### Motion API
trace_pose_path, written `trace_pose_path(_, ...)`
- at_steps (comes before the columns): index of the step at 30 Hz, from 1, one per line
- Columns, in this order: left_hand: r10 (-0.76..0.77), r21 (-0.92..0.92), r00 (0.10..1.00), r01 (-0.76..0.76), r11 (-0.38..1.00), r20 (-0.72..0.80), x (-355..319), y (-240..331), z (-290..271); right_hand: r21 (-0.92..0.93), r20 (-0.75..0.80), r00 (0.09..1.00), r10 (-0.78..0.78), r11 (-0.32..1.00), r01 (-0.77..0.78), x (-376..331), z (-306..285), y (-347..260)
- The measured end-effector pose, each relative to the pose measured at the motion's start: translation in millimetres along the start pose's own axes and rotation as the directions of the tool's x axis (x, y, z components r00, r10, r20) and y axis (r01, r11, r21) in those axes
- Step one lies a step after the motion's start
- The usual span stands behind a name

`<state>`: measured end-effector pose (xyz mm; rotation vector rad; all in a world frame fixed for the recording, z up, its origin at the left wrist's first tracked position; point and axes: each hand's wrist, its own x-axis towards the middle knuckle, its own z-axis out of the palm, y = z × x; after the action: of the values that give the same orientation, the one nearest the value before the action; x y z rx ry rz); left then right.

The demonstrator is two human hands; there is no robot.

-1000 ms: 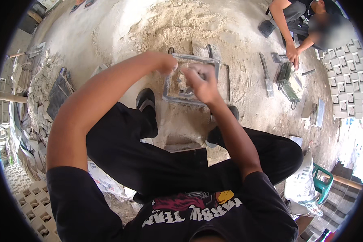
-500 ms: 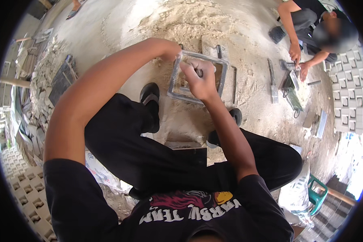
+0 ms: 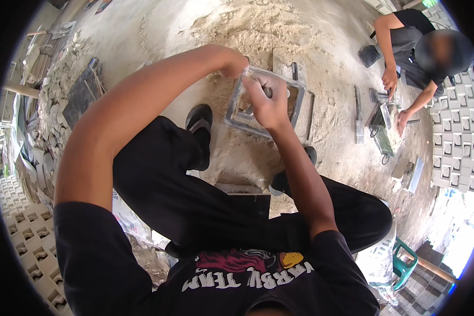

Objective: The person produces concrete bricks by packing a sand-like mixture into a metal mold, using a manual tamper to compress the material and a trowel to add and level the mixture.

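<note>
A square grey metal mould frame (image 3: 255, 130) lies on the sandy floor in front of my feet, with sandy material inside it. My right hand (image 3: 269, 100) is over the frame, its fingers wrapped round the dark handle of a trowel (image 3: 268, 92). Below the fist, a bit of flat metal shows inside the frame; the rest is hidden. My left hand (image 3: 236, 65) is bent down at the frame's far left corner. Its fingers are hidden from view, so whether they grip the rim cannot be seen.
Loose sand (image 3: 247, 29) lies beyond the frame, a long flat metal bar (image 3: 358, 116) to its right. At far right a co-worker (image 3: 405, 47) works with a trowel at a dark mould (image 3: 380, 126). Pale blocks (image 3: 455, 121) are stacked beyond; rubble (image 3: 58, 110) is heaped at left.
The view has shifted slightly, so the frame and hands appear a little further right. My right fist stays closed over the frame. The co-worker's lower hand has moved a little nearer.
</note>
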<state>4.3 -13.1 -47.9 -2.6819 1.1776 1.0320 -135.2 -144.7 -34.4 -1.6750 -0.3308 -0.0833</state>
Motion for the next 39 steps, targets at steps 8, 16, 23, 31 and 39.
trace_pose_path(8,0.072,0.075,0.997,-0.071,0.995,-0.013,-1,-9,2,0.064,0.014,1.0,-0.014,0.998,0.013,5,2,-5)
trace_pose_path(16,0.001,0.074,1.0,0.0,0.997,-0.008,-10,2,-6,0.059,0.035,0.997,0.074,0.995,-0.076,-3,18,-22)
trace_pose_path(23,-0.045,0.093,0.999,0.046,0.995,-0.016,-10,-5,-5,0.028,0.061,0.995,0.081,0.996,-0.083,-3,17,-16)
trace_pose_path(31,0.151,0.057,0.984,-0.146,0.988,-0.098,2,-24,16,0.092,0.06,0.997,0.047,0.994,-0.052,6,3,-26)
trace_pose_path(39,0.082,0.065,0.993,-0.077,0.995,-0.08,7,-19,13,-0.007,0.08,0.996,-0.034,0.999,0.034,-5,11,-13)
